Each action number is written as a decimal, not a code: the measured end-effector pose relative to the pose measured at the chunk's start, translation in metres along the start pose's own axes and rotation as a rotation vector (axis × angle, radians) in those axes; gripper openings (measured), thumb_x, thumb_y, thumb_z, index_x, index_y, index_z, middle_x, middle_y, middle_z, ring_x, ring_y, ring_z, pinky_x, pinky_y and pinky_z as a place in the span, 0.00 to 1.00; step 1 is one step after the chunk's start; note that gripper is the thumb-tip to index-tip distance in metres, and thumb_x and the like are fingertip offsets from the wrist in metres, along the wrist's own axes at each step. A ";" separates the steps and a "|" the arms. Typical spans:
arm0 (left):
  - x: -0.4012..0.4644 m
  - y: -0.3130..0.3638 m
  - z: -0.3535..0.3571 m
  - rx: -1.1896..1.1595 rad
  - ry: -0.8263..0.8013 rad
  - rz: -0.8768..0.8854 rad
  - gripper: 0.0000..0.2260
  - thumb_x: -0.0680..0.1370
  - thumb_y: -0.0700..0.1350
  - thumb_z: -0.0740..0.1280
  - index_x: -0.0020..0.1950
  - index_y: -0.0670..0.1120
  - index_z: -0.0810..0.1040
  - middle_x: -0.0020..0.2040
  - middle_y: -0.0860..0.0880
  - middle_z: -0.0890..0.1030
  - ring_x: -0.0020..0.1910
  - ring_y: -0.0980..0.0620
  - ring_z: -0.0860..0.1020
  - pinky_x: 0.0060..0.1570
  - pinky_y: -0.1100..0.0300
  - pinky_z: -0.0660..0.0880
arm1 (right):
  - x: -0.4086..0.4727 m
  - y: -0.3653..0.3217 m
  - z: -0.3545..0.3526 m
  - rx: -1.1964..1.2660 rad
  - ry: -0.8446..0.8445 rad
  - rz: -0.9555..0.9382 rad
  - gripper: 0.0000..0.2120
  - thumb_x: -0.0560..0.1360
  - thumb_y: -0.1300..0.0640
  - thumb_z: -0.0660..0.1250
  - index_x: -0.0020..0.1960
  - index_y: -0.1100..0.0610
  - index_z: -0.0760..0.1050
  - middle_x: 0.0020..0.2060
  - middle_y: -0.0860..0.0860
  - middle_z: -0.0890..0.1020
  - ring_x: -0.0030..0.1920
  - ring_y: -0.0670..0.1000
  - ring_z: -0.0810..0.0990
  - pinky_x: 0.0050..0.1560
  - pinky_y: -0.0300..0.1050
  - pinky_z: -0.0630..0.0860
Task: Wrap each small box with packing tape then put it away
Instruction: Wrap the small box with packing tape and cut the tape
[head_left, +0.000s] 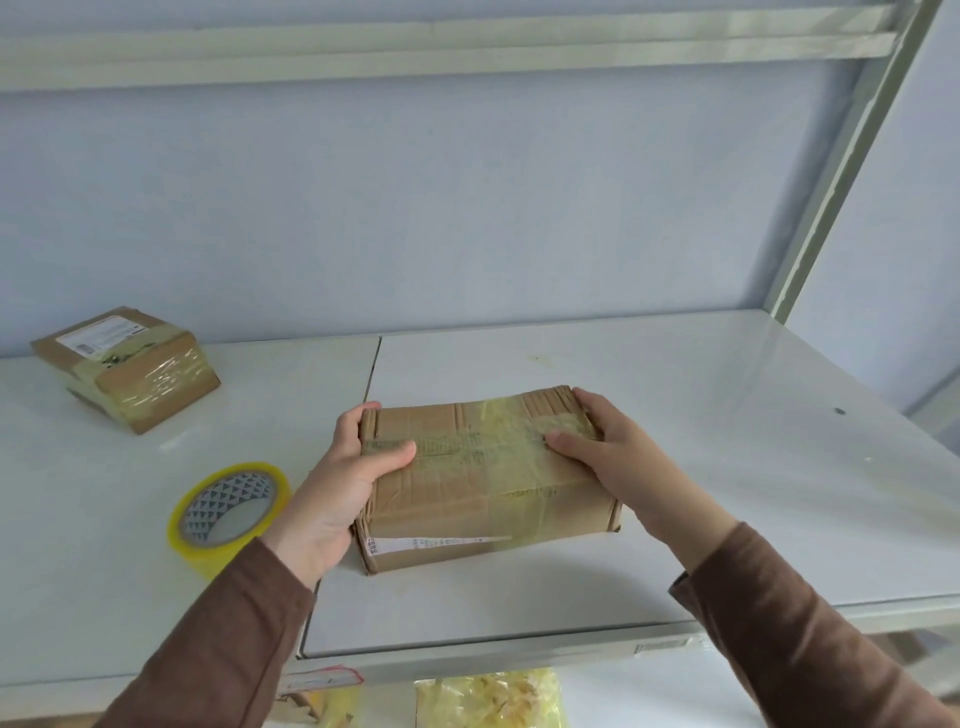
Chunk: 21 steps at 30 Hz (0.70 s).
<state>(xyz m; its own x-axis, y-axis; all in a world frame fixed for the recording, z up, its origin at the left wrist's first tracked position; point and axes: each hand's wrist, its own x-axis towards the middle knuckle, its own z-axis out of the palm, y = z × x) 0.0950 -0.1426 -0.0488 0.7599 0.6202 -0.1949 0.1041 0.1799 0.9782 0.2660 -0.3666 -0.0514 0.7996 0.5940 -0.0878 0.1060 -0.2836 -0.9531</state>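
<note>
White shelf (675, 467) under pale wall. Far left, taped cardboard box (127, 366) already put away; yellow packing-tape roll (228, 514) idle nearby. Left hand (337, 483) and right hand (613, 457) gripped centre box (483, 478) ends. Wrapping seemingly done; next, likely lifting to stow beside other.

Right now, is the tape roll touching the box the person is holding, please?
Apart. The head view shows the left hand between the tape roll and the box.
</note>
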 end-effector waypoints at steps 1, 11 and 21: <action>0.001 -0.001 0.001 -0.021 0.012 0.010 0.24 0.78 0.38 0.72 0.70 0.56 0.71 0.57 0.46 0.83 0.46 0.50 0.86 0.39 0.53 0.82 | 0.005 -0.003 -0.003 -0.049 -0.008 -0.006 0.34 0.75 0.46 0.75 0.78 0.45 0.66 0.63 0.40 0.79 0.61 0.45 0.80 0.64 0.47 0.77; -0.018 -0.024 0.033 0.170 0.074 0.195 0.21 0.65 0.60 0.78 0.49 0.52 0.74 0.43 0.54 0.78 0.43 0.53 0.77 0.44 0.58 0.70 | 0.101 -0.050 0.001 -0.746 0.340 -0.073 0.41 0.70 0.30 0.70 0.74 0.51 0.67 0.68 0.53 0.75 0.69 0.58 0.74 0.61 0.54 0.72; -0.024 -0.012 0.039 0.061 -0.214 0.038 0.38 0.74 0.62 0.72 0.81 0.61 0.60 0.77 0.62 0.67 0.75 0.62 0.66 0.77 0.54 0.59 | 0.046 -0.032 0.017 0.026 -0.083 0.028 0.30 0.72 0.40 0.71 0.73 0.36 0.70 0.71 0.41 0.75 0.66 0.41 0.77 0.58 0.35 0.70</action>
<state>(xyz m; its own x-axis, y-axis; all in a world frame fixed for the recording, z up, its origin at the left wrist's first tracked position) 0.1006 -0.1893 -0.0527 0.8822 0.4483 -0.1442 0.1061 0.1092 0.9883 0.2894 -0.3178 -0.0301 0.7500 0.6470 -0.1376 0.0676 -0.2819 -0.9571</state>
